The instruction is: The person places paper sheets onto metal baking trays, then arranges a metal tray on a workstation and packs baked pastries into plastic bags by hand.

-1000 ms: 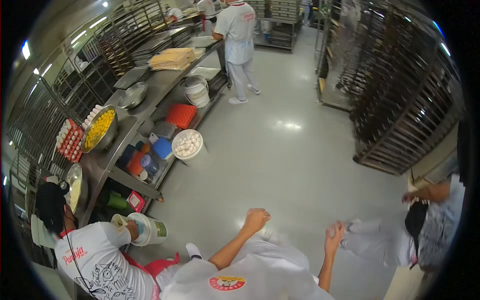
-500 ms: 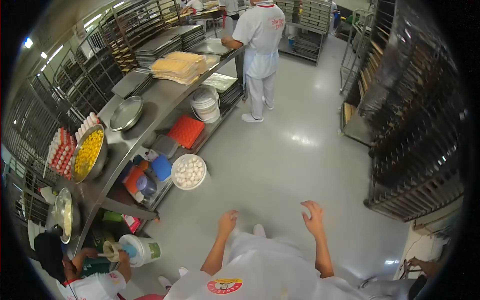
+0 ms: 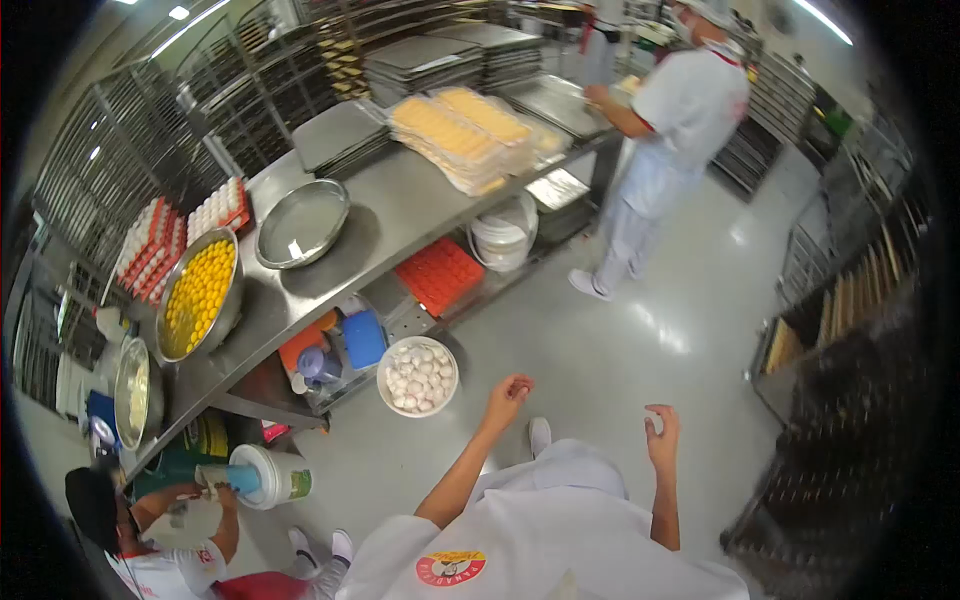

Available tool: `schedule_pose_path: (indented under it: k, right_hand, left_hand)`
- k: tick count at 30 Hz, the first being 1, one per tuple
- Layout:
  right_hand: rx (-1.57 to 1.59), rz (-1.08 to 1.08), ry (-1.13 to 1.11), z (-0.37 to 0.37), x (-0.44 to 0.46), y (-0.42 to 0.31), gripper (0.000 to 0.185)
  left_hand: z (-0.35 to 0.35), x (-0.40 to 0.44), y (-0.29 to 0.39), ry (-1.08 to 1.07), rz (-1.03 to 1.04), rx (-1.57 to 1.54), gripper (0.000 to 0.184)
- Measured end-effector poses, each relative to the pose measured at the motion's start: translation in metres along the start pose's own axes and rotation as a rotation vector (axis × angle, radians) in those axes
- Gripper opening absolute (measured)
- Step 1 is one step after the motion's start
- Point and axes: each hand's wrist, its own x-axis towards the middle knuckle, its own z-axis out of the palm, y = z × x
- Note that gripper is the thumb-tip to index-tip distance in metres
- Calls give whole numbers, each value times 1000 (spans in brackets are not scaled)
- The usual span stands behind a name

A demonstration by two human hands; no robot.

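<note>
My left hand (image 3: 510, 395) hangs in the air above the floor with loosely bent fingers and nothing visible in it. My right hand (image 3: 661, 436) is also empty, its thumb apart from its curved fingers. Nearest to my left hand is a white bucket (image 3: 383, 402) filled with eggshells or whole white eggs (image 3: 419, 377); which of the two I cannot tell. On the steel table (image 3: 400, 225), a wide bowl of egg yolks (image 3: 200, 297) stands beside stacked trays of eggs (image 3: 152, 248) and a shallow metal bowl (image 3: 303, 224).
A co-worker (image 3: 175, 540) at lower left handles a cloth-like item by a white pail (image 3: 285, 478). Another person (image 3: 680, 130) stands at the table's far end near packed yellow baked goods (image 3: 460, 130). Dark racks (image 3: 840, 480) line the right side.
My view has turned left and come closer to the table, so the bowls and egg trays look larger. Both hands stay raised and empty.
</note>
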Motion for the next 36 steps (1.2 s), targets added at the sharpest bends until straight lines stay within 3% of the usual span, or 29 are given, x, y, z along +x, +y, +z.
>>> schedule_pose_path:
  k: [2,4,7,9,15,19,23,27,29,32,36]
  right_hand:
    - [-40,-119,-44,25,86,-9,27]
    - [-51,-282,-116,60,168,-44,26]
    - [-65,-566,-202,117,263,-123,25]
    - [1,-645,-278,165,310,-164,25]
    - [372,-610,-359,319,373,-275,11]
    - [359,-650,-538,388,398,-322,12]
    - [340,-656,-442,454,448,-389,11]
    - [328,-668,-329,536,498,-470,9]
    - [159,-848,-268,581,513,-508,11]
    - [28,-1010,-158,652,535,-539,12]
    - [-193,-1258,-139,726,553,-555,8]
  left_hand:
    - [-21,43,21,78,46,52,15]
    - [-43,62,32,291,87,88,15]
    - [-82,78,57,520,113,-89,15]
    - [-115,97,60,596,94,-118,14]
    - [-186,140,87,730,116,-108,16]
    - [-209,151,95,826,79,-159,14]
    - [-237,149,81,934,181,-124,13]
    - [-250,141,94,1138,145,-160,14]
    - [-256,137,101,1208,110,-137,14]
    - [-260,132,129,1308,-163,-45,14]
    - [-270,133,157,1385,-182,19,15]
